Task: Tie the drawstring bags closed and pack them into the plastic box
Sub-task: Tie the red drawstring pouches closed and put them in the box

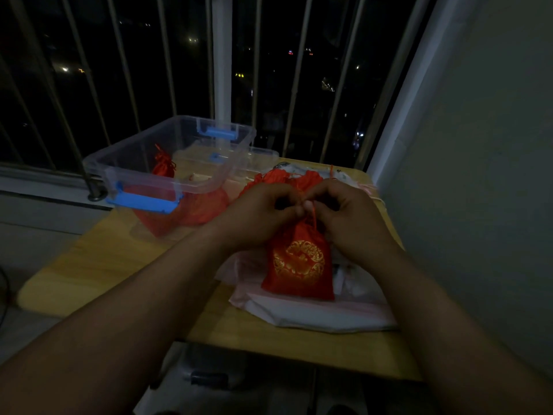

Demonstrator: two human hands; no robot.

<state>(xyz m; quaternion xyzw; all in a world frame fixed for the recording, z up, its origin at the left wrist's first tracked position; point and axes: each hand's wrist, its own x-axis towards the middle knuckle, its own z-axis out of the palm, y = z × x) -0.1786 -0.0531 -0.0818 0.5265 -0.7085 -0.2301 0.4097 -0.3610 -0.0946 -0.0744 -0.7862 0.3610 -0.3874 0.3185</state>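
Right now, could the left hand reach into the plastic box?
Probably yes: the plastic box sits open-topped just left of the left hand, nothing between them. That hand is busy, though, pinching the drawstring of the red bag with the right hand.

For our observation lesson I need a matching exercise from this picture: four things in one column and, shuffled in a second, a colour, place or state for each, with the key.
Things:
1. gold-patterned bag
2. plastic box
3. box latch
4. pale cloth

Descriptions:
A. blue
B. spread on the table, under the bag
C. clear, with red bags inside
D. its drawstring pinched by the left hand and right hand

Pairs: 1-D; 2-C; 3-A; 4-B
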